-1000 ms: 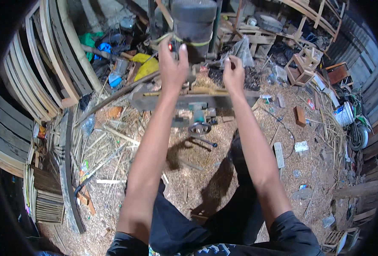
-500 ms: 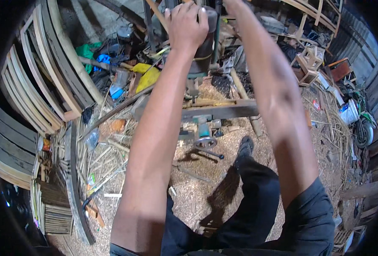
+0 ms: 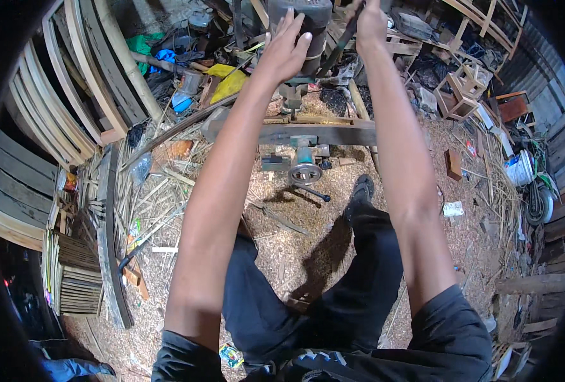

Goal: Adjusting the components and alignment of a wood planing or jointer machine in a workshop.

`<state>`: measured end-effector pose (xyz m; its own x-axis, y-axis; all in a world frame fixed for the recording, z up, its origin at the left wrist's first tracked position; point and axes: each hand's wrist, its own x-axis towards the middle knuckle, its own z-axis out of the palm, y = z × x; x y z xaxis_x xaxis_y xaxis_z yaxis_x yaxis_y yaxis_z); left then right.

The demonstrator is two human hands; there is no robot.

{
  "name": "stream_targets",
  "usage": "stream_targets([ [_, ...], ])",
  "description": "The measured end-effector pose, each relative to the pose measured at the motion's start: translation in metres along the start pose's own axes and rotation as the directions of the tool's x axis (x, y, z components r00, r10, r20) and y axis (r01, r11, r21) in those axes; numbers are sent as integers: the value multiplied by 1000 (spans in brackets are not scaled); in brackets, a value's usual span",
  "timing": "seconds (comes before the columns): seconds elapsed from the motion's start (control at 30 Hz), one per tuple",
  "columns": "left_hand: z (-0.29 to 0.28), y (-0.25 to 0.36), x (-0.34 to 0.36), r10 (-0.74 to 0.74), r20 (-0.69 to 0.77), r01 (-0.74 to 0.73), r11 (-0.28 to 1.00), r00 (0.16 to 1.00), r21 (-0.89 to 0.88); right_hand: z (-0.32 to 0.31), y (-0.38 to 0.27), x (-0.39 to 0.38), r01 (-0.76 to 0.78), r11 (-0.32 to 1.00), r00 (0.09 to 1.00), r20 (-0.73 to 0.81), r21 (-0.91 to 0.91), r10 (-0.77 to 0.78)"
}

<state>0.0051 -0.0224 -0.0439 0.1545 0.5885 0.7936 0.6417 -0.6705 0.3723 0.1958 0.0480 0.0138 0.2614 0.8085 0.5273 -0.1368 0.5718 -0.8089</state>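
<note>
My left hand lies against a dark cylindrical motor housing at the top of a standing machine, its fingers stretched and spread. To the right of it, my right hand is closed around the upper end of a dark lever, which slants down towards the machine. Below the housing, a long wooden piece lies crosswise on the machine under its head. A metal handwheel and a thin crank handle with a dark knob stick out in front, nearer to me.
Curved wooden frames lean at the left, beside a long dark board. Wood shavings and sticks cover the floor. At the right are a small wooden frame, a reddish block and a white bucket.
My right hand has come into view at the top, holding the slanted lever. My left fingers are now stretched out more against the housing. The whole view has shifted slightly.
</note>
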Motion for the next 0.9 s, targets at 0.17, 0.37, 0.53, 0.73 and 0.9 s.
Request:
stream_targets([
  [0.17,-7,0,-62,-173,112,184,978,979,-97,-18,2,-103,102,985,991,75,140,-114],
  [0.37,3,2,-137,-391,151,416,885,908,-209,-48,27,-209,251,966,963,80,61,-256],
  [0.53,-5,10,-189,-572,228,611,771,788,-181,-73,55,-289,191,978,980,64,-85,-186],
  [0.73,-7,4,-222,-628,311,685,719,713,-117,-92,110,-347,241,943,970,97,-228,-224],
  [0.9,-7,13,-226,-633,344,690,721,693,-65,-105,125,-372,218,927,973,142,-305,-182],
])
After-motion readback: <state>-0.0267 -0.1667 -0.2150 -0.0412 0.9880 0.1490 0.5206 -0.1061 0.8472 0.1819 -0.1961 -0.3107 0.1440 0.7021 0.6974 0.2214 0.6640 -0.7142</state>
